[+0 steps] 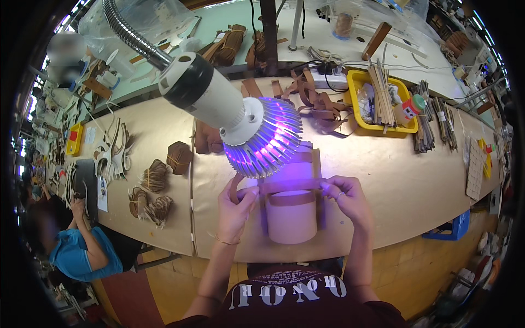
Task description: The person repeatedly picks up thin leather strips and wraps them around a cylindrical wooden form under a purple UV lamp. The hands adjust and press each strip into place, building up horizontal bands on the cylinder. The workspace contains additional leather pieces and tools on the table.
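A brown leather-like strip point(292, 186) stretches between my two hands under the lamp's purple light. My left hand point(235, 210) pinches its left end, with a loop of strip rising by the fingers. My right hand point(351, 201) pinches the other end between thumb and fingers; a ring shows on that hand. Just beneath the strip lies a pale cylinder point(292, 227) with a brown band point(292, 198) across it. The lamp point(262, 139) hangs close above and hides the far part of the cylinder.
Bundles of brown strips point(155, 176) lie to the left. Loose strips point(322, 109) lie behind the lamp. A yellow basket point(353, 87) at the back right holds sticks and a green-capped bottle point(410, 108). At far left, a person in blue point(87, 254) sits at the table.
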Tool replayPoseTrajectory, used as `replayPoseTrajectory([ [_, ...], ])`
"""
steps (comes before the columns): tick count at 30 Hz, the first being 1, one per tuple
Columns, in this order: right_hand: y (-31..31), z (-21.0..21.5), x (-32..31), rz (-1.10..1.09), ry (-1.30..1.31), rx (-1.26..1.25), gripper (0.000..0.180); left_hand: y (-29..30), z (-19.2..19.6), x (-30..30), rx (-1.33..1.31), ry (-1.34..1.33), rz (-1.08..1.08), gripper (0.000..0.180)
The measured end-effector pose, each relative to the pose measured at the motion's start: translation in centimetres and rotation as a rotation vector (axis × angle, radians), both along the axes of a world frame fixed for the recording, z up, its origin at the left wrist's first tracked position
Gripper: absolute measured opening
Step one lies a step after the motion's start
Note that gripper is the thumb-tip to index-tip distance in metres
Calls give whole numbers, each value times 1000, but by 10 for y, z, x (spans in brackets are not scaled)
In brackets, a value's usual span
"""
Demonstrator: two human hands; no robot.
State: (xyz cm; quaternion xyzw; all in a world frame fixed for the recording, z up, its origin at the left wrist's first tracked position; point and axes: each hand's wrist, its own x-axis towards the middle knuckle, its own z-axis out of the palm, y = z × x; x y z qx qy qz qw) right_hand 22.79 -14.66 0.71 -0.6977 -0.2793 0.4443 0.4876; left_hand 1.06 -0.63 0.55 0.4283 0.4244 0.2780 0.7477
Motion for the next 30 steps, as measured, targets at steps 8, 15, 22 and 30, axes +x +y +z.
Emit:
replayPoseTrajectory([
  [8,9,0,10,-29,-81,72,33,7,-22,-2,48,-29,99,39],
  [15,51,-21,8,-97,-107,43,29,30,-28,19,-67,-90,-5,23],
  [22,54,-12,2,-189,112,345,20,26,-22,42,161,-17,-27,19],
  [30,54,37,-2,-130,303,529,37,26,10,21,-122,-510,50,15],
])
